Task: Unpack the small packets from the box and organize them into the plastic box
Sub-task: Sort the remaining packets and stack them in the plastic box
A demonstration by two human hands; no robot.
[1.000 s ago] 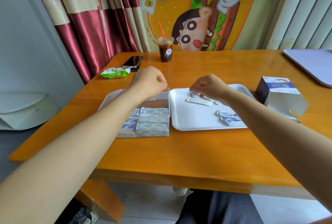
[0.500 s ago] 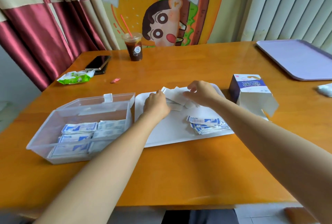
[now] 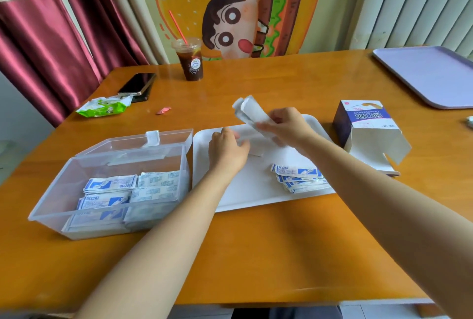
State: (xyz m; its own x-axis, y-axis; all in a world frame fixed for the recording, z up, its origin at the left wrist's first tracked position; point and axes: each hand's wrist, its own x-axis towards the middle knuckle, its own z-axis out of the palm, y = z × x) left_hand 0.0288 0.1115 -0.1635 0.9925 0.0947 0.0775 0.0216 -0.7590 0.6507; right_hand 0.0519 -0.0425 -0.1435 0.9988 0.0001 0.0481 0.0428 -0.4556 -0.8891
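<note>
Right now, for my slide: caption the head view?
Right hand holds white paper packets above white tray, beside clear plastic box.

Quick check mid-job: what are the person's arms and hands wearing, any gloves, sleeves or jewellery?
The left hand and right hand are bare, with no gloves. The left forearm and right forearm are uncovered to the frame edges, so no sleeve is in view. There is no watch, bracelet or band at either wrist, and no ring shows.
</note>
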